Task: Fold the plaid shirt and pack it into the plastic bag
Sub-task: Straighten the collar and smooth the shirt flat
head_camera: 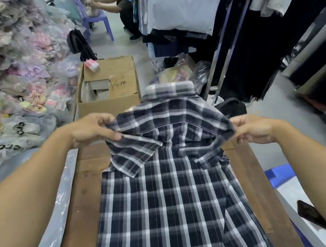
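Both forearms are reaching forward, the left hand (93, 129) pinching one shoulder of the plaid shirt (168, 196) and the right hand (254, 129) pinching the other, lifting that end slightly while both short sleeves are lying folded inward. The shirt is lying back-up along a brown wooden table (77, 220), its long axis running away from the person, collar (170, 89) at the far end. A plastic bag (51, 214) is lying along the table's left edge (beyond it, a cardboard box (109, 84) and hanging garments).
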### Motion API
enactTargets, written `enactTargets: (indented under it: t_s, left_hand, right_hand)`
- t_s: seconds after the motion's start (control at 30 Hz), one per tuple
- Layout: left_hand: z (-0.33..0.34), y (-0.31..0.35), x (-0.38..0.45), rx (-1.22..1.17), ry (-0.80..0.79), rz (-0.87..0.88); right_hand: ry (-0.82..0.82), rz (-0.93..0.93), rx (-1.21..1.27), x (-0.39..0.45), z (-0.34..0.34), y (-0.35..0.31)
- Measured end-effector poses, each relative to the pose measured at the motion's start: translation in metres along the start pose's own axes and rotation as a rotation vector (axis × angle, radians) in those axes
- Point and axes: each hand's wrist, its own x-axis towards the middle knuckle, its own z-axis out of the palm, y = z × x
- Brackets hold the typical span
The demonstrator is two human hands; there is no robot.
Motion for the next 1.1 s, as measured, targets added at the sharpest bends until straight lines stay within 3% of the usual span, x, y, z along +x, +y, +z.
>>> enactTargets:
  t_s: [0.1,0.2,0.3,0.37,0.43,0.5,0.57,0.6,0.73,0.83,0.97,1.1]
  left_hand:
    - [0.01,-0.025,-0.013,0.238,-0.316,-0.111]
    - [0.035,-0.047,-0.026,0.49,-0.519,-0.278]
    - [0.056,-0.07,-0.031,0.672,-0.576,-0.469]
    - [0.061,-0.081,-0.028,0.597,-0.487,-0.502]
    - [0.06,-0.087,-0.022,0.421,-0.295,-0.501]
    - [0.056,-0.088,-0.02,0.316,0.019,-0.506]
    - [0.055,-0.092,-0.016,0.318,0.343,-0.501]
    - [0.059,-0.09,-0.015,0.293,0.414,-0.503]
    - [0.069,-0.096,-0.003,0.075,0.387,-0.568]
    - [0.063,-0.105,0.004,-0.016,0.512,-0.556]
    - [0.055,-0.096,0.013,-0.027,0.52,-0.571]
    - [0.045,-0.081,0.029,-0.093,0.618,-0.464]
  right_hand:
    - [-0.199,0.156,-0.137,-0.004,0.002,0.037]
    - [-0.292,0.297,-0.273,-0.009,0.017,0.063]
    - [-0.395,0.471,-0.422,-0.015,0.037,0.071]
    - [-0.479,0.578,-0.518,-0.015,0.04,0.07]
    - [-0.398,0.613,-0.564,-0.013,0.036,0.064]
    - [-0.136,0.523,-0.482,-0.012,0.035,0.061]
    - [0.18,0.397,-0.248,-0.007,0.039,0.062]
    - [0.274,0.395,-0.126,-0.004,0.043,0.061]
    - [0.294,0.542,-0.116,0.008,0.061,0.062]
    - [0.306,0.519,-0.101,0.018,0.068,0.063]
    - [0.327,0.545,-0.131,0.024,0.068,0.049]
    - [0.458,0.374,-0.028,0.037,0.062,0.026]
